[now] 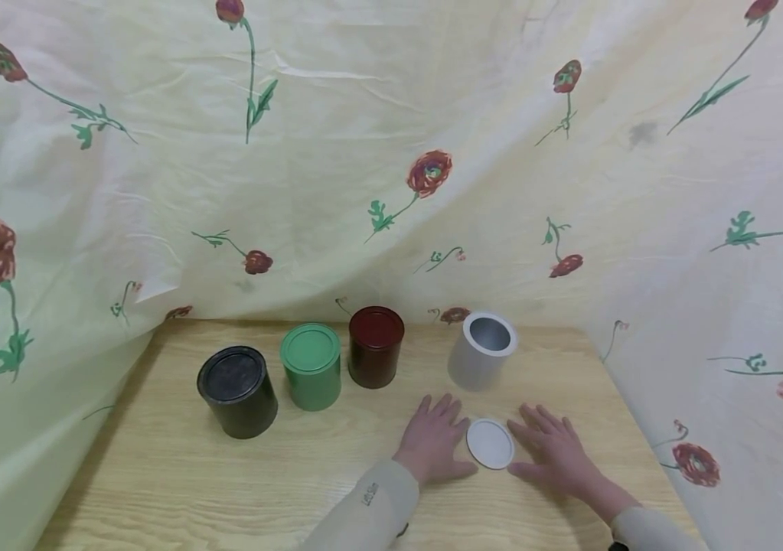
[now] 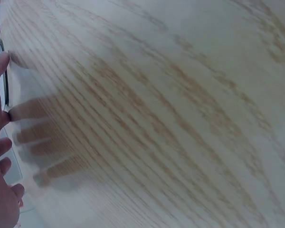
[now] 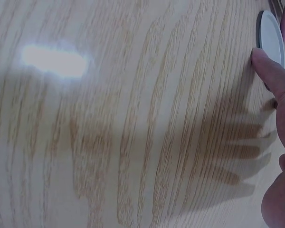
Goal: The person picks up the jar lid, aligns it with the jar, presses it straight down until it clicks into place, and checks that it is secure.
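A round white lid point(image 1: 491, 444) lies flat on the wooden table between the two hands. My left hand point(image 1: 435, 440) is spread palm down just left of it, with the thumb pointing towards the lid's near edge. On the other side my right hand point(image 1: 556, 451) is also spread palm down, its thumb and index fingertip close to the lid's rim. Neither hand grips anything. Behind the lid stands an open white canister point(image 1: 477, 360), upright with its hollow inside showing. In the right wrist view the thumb overlaps the edge of the lid point(image 3: 272, 38).
Three lidded canisters stand upright to the left: black point(image 1: 238, 394), green point(image 1: 312, 367) and dark red point(image 1: 375, 348). Flowered cloth point(image 1: 336, 153) hangs behind the table point(image 1: 157, 474) and along both sides.
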Demonstrator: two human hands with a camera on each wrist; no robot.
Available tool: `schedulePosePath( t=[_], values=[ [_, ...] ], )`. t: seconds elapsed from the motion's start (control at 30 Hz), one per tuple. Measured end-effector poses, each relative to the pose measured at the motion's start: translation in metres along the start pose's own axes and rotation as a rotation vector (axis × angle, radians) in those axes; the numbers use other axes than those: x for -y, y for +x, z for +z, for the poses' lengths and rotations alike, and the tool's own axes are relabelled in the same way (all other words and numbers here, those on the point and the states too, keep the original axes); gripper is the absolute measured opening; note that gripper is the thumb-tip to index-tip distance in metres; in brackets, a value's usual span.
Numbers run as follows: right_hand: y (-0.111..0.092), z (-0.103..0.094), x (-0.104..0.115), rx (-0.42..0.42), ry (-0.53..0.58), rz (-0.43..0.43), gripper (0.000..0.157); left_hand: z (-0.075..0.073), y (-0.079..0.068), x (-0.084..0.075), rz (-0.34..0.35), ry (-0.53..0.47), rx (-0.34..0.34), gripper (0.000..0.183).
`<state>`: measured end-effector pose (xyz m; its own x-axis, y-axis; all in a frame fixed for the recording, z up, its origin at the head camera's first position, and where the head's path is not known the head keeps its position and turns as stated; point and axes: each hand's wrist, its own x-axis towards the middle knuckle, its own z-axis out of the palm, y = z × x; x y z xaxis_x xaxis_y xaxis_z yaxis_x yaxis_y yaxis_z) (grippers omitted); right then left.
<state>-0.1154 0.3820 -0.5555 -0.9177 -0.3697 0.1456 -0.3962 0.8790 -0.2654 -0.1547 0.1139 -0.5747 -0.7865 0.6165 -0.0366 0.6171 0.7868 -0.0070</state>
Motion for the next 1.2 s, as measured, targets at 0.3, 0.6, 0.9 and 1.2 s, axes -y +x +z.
schedulePosePath(
  t=[0.3, 0.6, 0.9, 1.2],
  values=[
    [0.002, -0.001, 0.007, -0.007, 0.040, -0.016, 0.069, 0.005, 0.002, -0.001, 0.007, -0.040, -0.015, 0.079],
    [0.003, 0.006, 0.006, -0.033, 0.037, -0.071, 0.071, 0.008, 0.000, -0.001, -0.002, -0.044, -0.047, 0.076],
    [0.003, 0.005, 0.011, -0.017, 0.064, -0.079, 0.070, 0.005, -0.002, 0.001, 0.005, -0.037, -0.063, 0.075],
    [0.005, 0.006, 0.016, -0.031, 0.075, -0.097, 0.071, 0.006, -0.009, 0.009, 0.066, -0.009, -0.112, 0.077]
  ],
)
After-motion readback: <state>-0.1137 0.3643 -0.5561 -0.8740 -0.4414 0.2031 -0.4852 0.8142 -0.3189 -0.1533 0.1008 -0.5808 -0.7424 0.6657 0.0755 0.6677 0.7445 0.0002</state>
